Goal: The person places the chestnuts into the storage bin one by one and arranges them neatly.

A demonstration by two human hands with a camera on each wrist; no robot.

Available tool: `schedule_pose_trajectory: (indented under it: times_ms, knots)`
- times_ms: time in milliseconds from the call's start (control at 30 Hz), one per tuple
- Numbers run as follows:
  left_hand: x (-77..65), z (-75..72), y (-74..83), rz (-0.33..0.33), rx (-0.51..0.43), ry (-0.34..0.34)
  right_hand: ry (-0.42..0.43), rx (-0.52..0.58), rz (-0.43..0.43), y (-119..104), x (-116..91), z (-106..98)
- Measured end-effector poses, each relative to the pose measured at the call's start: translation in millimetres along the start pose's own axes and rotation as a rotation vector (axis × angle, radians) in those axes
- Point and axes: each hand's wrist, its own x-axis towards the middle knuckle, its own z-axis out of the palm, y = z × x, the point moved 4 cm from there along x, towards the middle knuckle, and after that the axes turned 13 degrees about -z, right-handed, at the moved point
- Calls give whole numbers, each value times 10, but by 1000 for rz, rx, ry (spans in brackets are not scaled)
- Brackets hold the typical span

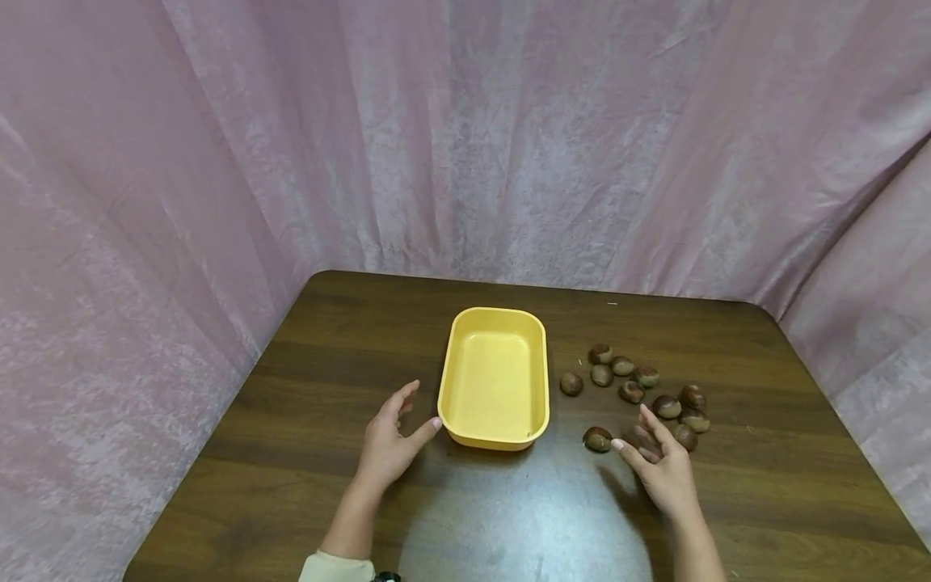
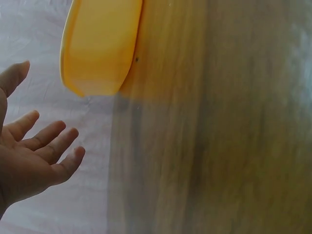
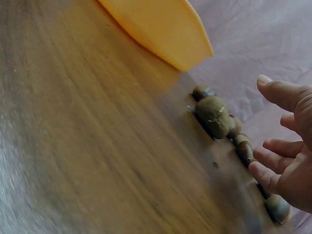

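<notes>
A yellow rectangular tub (image 1: 494,380) with nothing inside stands mid-table. My left hand (image 1: 389,443) is beside its near left corner, fingers parted and holding nothing; the thumb tip is close to the rim, and whether it touches I cannot tell. To the right of the tub lie several brown chestnuts (image 1: 631,392). Over the near ones hovers my right hand (image 1: 665,469), its fingers spread and nothing between them. One chestnut (image 1: 598,439) lies apart from the group, just left of the right thumb tip. In the right wrist view, a chestnut (image 3: 213,117) sits beyond the loosely spread fingers.
The dark wooden table (image 1: 291,404) has rounded far corners. Pink curtains (image 1: 480,162) hang behind it and at both sides. Light reflects off the tabletop between the two arms. A pale sleeve (image 1: 336,567) and a dark band show at the left wrist.
</notes>
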Motion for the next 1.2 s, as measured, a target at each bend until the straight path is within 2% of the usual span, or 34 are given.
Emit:
schedule_pose_trajectory:
  times_ms: [167, 333, 600, 833, 1200]
  knots:
    - [11, 71, -7, -15, -41, -49, -27, 78, 31, 59, 28, 91]
    - [16, 129, -13, -48, -60, -90, -74, 77, 38, 149, 18, 156]
    - [59, 223, -14, -97, -65, -133, -135, -27, 10, 165, 104, 214]
    - [95, 279, -19, -118, -24, -148, -171, -136, 2, 189, 201, 265]
    - [87, 350, -44, -106, 43, -159, -172, -166, 15, 229, 172, 283]
